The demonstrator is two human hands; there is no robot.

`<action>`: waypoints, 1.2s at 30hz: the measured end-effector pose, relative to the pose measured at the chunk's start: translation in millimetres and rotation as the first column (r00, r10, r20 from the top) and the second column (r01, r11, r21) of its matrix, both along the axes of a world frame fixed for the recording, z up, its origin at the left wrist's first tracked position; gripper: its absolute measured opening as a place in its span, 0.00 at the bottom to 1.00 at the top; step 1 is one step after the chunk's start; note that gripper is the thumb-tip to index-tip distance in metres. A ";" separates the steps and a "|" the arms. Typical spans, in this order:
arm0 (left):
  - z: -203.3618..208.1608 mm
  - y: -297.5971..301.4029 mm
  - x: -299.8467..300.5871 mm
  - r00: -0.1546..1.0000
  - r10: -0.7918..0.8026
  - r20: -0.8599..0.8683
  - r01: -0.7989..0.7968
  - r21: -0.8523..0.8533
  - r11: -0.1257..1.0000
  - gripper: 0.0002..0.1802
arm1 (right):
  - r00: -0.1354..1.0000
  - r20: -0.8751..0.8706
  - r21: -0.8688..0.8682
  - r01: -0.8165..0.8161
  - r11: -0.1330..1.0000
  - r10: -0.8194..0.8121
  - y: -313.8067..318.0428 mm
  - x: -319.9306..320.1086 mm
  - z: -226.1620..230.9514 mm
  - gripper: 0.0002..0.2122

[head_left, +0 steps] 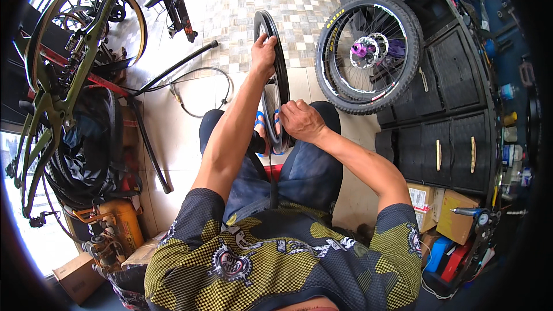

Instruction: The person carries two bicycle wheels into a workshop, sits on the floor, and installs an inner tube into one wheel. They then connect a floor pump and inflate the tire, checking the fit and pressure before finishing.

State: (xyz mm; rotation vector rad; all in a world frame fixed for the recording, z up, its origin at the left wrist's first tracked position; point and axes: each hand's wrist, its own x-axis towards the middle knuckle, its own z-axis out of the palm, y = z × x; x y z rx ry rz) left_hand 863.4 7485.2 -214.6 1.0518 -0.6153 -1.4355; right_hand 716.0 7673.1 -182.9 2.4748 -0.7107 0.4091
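A black bicycle wheel (pixel 280 72) stands nearly edge-on between my knees. My left hand (pixel 264 56) is closed around its far left side, thumb and fingers on the rim. Lower down, my right hand (pixel 304 122) has its fingers curled and pressed together against the wheel's right edge; the fingertips are partly hidden. A narrow dark strip (pixel 273 187) runs from the near end of the wheel down to my lap. Whether it is joined to the wheel I cannot tell. My feet in blue-strapped sandals show behind the rim.
A knobby-tyred wheel (pixel 368 55) with a purple hub leans by black drawers (pixel 455 95) on the right. Bicycle frames (pixel 66 95), a black stand leg (pixel 152 147) and a looped cable (pixel 229 86) are on the left. Cardboard boxes (pixel 458 213) sit at lower right.
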 end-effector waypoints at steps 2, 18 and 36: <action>-0.6 -5.3 -1.3 0.999 -0.014 0.043 0.014 -0.003 1.000 0.36 | 1.000 0.024 0.013 -0.002 1.000 0.002 -6.3 -3.3 1.5 0.04; -3.7 -13.7 -5.7 0.997 -0.017 0.069 0.022 -0.065 0.998 0.40 | 0.993 0.113 0.059 0.018 0.998 -0.025 -81.5 -10.2 28.2 0.04; 12.9 -13.9 17.0 0.992 -0.124 -0.031 0.126 0.052 0.991 0.33 | 0.950 0.303 0.607 -0.128 0.784 -0.079 -63.1 -24.4 31.4 0.23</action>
